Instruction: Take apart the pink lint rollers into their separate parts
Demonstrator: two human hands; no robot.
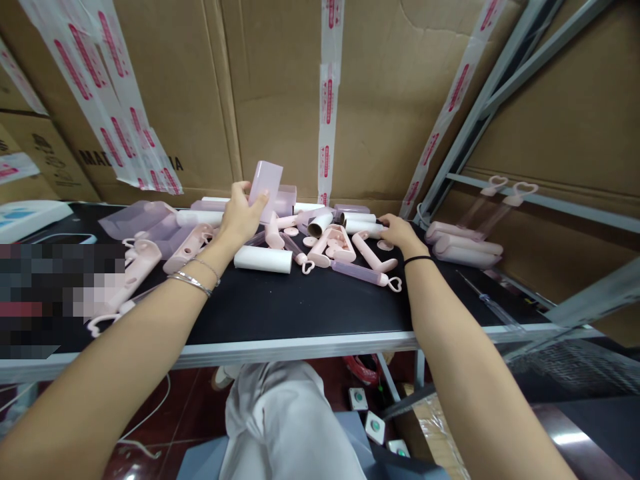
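My left hand (239, 217) grips a translucent pink rectangular cover (265, 185), lifted upright over the back of a black table (280, 300). My right hand (400, 235) rests on the pile, fingers closed round the end of a white roll (361, 227). Between the two hands lie several pink handles with heart-shaped ends (367, 273), white rolls (263, 259) and small pink discs (310, 241). Silver bracelets circle my left wrist and a black band my right.
Cardboard boxes with pink-printed tape (327, 100) wall the back. More pink covers and handles (150, 250) lie at the left. Assembled rollers (467, 250) rest on a box at the right, beside a grey metal frame (480, 107). A pixelated patch hides the left table.
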